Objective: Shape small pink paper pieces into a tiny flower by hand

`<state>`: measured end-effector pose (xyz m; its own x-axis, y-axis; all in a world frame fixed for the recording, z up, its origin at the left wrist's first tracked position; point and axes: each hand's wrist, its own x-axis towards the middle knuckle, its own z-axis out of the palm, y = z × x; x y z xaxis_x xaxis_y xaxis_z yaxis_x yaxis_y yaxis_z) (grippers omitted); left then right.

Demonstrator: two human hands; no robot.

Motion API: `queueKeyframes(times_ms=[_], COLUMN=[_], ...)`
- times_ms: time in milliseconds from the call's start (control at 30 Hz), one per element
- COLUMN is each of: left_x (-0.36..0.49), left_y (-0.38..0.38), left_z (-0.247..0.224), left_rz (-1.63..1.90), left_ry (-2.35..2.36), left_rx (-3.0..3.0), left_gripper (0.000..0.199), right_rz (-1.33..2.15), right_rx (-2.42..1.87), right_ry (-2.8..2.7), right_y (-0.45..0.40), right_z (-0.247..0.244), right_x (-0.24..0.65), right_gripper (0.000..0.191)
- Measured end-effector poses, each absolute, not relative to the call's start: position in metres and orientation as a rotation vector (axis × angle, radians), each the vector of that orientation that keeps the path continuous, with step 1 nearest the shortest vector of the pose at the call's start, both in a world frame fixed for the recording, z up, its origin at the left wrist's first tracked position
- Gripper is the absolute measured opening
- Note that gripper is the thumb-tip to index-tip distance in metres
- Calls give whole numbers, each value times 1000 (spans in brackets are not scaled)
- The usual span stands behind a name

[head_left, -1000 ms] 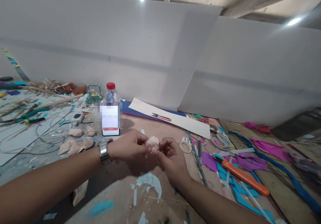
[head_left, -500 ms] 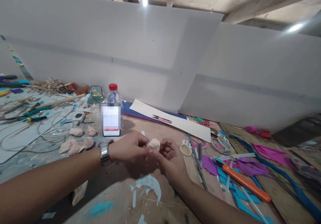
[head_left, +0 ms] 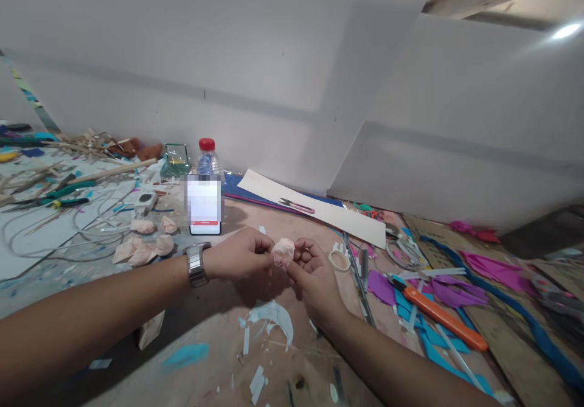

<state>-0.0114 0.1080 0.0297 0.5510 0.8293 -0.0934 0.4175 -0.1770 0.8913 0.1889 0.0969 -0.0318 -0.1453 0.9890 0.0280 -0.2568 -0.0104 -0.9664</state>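
Between my two hands, just above the table, is a small crumpled pale-pink paper ball. My left hand, with a metal watch on the wrist, pinches its left side. The fingertips of my right hand close on its right side, thumb at the front. More pale-pink crumpled pieces lie to the left of my left wrist. Another pale-pink piece is partly hidden under my left forearm.
A phone leans upright before a red-capped bottle. Thread snips rest on a cream strip. At right are a tape roll, an orange cutter and coloured scraps. Pliers and sticks lie at left.
The camera view has tilted down slightly, so everything sits higher in the picture. The left fingers have shifted a little on the paper ball, which shows more of its surface now.
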Motion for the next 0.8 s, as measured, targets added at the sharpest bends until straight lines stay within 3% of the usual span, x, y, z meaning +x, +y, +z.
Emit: queueKeyframes(times_ms=[667,800], left_x=[-14,-15], left_y=[108,110], left_z=[30,26], left_rz=[528,539], left_ry=[1102,1054], left_rx=[1820,1815], left_gripper=[44,38], right_rz=[1441,1458], right_rx=[-908,-894], right_ry=[-1172,-1137], right_y=[94,95], right_z=[-22,-23], right_x=[187,186], right_gripper=[53,51])
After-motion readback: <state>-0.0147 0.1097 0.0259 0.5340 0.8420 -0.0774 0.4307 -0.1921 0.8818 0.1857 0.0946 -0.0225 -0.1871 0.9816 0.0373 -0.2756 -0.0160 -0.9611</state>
